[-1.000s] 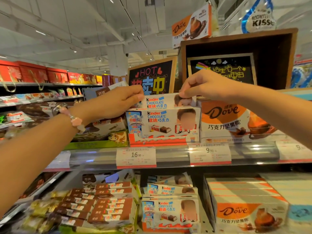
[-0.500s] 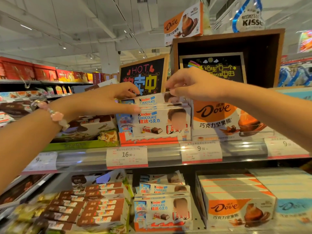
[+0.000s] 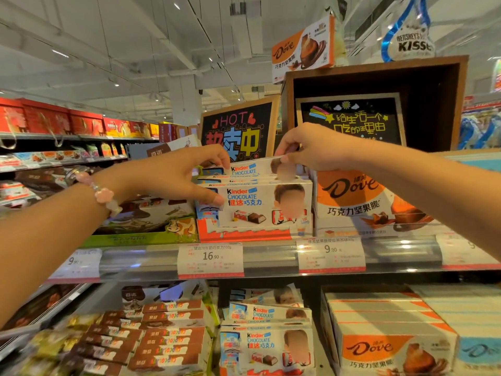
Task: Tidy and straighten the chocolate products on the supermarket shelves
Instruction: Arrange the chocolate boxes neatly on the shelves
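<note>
A row of white Kinder Chocolate boxes stands in a red display tray (image 3: pixel 244 234) on the upper shelf. The rear Kinder box (image 3: pixel 252 168) sticks up higher than the others and leans back. My right hand (image 3: pixel 311 147) pinches its top right corner. My left hand (image 3: pixel 179 175) holds the left end of the row, with the thumb on the face of the front Kinder box (image 3: pixel 260 204) and the fingers over the top near the rear box's left end.
An orange Dove box (image 3: pixel 357 202) stands directly right of the Kinder tray. A green tray of brown chocolate (image 3: pixel 146 223) sits to the left. Price tags line the shelf rail (image 3: pixel 271 256). Below are more Kinder boxes (image 3: pixel 265 346), Dove boxes (image 3: pixel 385 346) and brown bars (image 3: pixel 151 335).
The view has shifted slightly. My left thumb has come down onto the front Kinder box's face. My right hand keeps its pinch on the rear box, which now stands a little higher.
</note>
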`<state>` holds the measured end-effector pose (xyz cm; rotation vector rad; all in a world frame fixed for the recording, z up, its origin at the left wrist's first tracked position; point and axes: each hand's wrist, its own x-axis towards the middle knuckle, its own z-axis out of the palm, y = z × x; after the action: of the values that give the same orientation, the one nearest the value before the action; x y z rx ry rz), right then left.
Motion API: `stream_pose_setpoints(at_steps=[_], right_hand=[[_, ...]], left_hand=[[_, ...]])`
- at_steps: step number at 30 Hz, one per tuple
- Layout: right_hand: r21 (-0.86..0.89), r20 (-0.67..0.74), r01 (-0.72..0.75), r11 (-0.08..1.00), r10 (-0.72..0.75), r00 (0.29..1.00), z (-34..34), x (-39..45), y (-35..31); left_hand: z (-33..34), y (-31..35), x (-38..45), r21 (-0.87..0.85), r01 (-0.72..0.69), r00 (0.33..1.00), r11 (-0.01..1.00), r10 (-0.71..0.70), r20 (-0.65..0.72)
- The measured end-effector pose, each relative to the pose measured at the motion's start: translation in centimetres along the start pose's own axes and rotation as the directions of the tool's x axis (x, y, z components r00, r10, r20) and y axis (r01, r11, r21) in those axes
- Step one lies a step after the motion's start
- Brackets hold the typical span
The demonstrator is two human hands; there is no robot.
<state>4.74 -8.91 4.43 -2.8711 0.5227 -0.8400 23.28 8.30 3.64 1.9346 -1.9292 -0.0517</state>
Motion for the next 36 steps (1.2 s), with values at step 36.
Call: stream_pose_setpoints(at_steps=[36], right_hand=[[0.044, -0.04, -0.096, 0.994, 0.098, 0.994, -0.3, -0.8, -1.0]], left_hand=[[0.2, 0.0, 1.8, -0.042, 0.154, 0.948, 0.987, -0.16, -0.274]])
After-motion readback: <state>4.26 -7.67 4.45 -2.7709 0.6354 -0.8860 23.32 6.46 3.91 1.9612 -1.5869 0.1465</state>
